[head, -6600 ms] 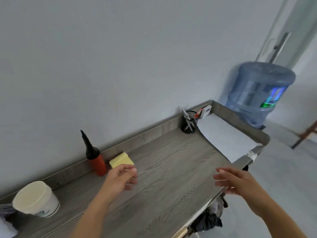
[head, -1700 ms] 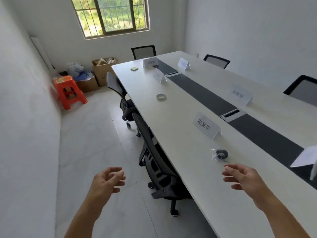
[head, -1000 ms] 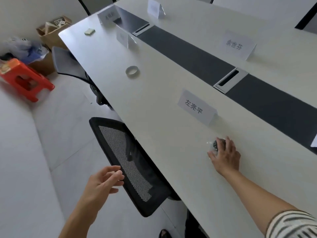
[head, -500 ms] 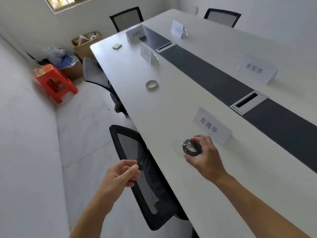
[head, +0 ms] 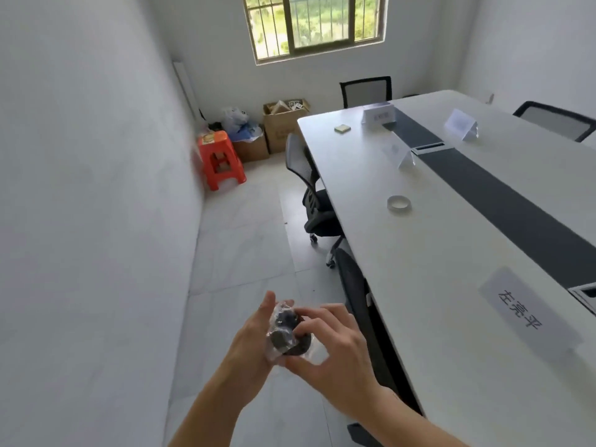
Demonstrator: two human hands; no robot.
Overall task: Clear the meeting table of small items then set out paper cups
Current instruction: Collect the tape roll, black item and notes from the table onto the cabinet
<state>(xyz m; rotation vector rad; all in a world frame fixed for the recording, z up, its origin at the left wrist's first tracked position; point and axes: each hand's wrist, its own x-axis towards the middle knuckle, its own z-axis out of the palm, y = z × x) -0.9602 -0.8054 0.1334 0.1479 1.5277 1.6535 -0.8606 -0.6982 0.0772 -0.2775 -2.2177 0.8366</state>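
Black roll [head: 287,338] now off table [head: 435,285]

An office meeting room: a long white table [head: 419,253] at right carries name placards [head: 529,309], with mesh chairs [head: 309,195] alongside.
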